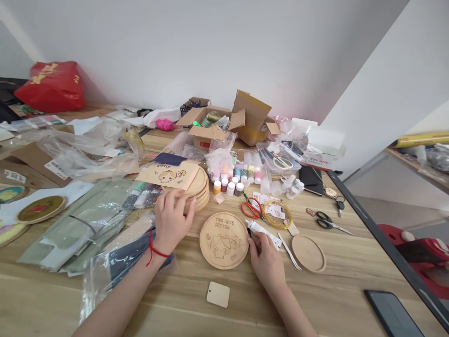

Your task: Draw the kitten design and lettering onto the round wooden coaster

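Note:
My left hand [174, 221] is open, its fingers loosely curved at the near edge of a stack of round wooden discs [201, 199]. On that stack lies a tan card [168, 176] printed with a kitten. A round wooden plate [224, 255] with lettering and cat drawings engraved in it rests flat in front of me. At the plate's right edge, the fingers of my right hand [268, 262] are bent together around a small dark piece, mostly hidden. A white tube [268, 232] lies just beyond those fingers. Nearer me is a small wooden tag [218, 294] with a hole.
Red-handled scissors [251, 208], a yellow wire coil [290, 216], white tweezers [289, 251] and a wooden oval ring [324, 262] lie to the right. Small paint jars [230, 189] and open cardboard boxes [206, 135] stand behind. Plastic bags [80, 224] cover the left; a phone [393, 311] lies front right.

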`<action>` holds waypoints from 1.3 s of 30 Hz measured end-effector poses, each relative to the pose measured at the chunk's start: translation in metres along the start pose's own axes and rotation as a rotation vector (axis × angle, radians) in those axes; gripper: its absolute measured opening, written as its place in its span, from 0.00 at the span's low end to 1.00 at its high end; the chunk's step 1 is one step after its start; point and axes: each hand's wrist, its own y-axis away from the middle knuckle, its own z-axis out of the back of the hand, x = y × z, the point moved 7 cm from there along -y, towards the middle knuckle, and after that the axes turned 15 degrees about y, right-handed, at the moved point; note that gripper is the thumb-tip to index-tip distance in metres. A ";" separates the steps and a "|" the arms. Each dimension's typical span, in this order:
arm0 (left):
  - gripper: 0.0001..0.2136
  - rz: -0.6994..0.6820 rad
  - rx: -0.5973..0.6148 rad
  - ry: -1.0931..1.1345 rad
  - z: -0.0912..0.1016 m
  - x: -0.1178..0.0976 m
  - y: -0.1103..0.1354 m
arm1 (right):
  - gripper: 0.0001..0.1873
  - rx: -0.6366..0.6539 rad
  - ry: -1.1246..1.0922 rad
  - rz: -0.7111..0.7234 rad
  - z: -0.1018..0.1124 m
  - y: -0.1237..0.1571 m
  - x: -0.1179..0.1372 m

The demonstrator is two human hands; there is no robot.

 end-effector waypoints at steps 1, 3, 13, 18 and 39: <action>0.10 -0.035 -0.061 0.014 0.006 0.002 -0.004 | 0.15 -0.004 -0.018 -0.001 0.000 0.001 0.000; 0.07 -0.102 -0.125 0.049 0.012 0.006 -0.007 | 0.14 -0.015 -0.054 -0.004 -0.001 0.001 -0.001; 0.14 -0.183 -0.091 0.029 -0.002 0.024 -0.007 | 0.15 -0.044 -0.126 -0.018 -0.007 0.002 -0.003; 0.14 -0.245 -0.069 0.130 -0.006 0.017 -0.006 | 0.17 -0.089 -0.137 -0.020 -0.004 0.004 0.000; 0.21 0.047 -0.220 0.678 0.015 -0.034 -0.042 | 0.31 0.068 -0.067 0.077 0.046 -0.070 0.047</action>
